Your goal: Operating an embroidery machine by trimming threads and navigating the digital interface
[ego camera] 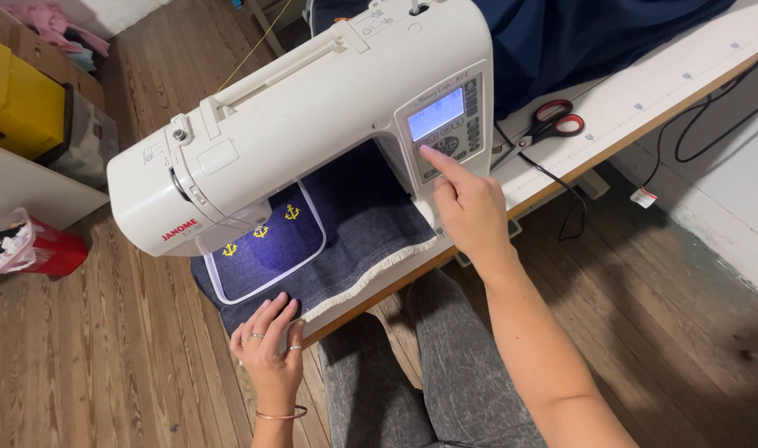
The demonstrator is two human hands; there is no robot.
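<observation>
Now her right hand (470, 211), forefinger out, presses a button on the white sewing machine (313, 116); left hand (267, 344), fingers loosely spread, rests on denim (371, 224) at seven o'clock, yellow box (14, 99) at ten.

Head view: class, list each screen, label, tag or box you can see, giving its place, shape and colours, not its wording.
Screen: small pale-blue lit rectangle on the white sewing machine, just above the right hand forefinger.
Red lettering: short strip on the machine's lower left end.
Tag: small white and red tag on a cable, right of the table.
Yellow box: far left, blocky.
</observation>
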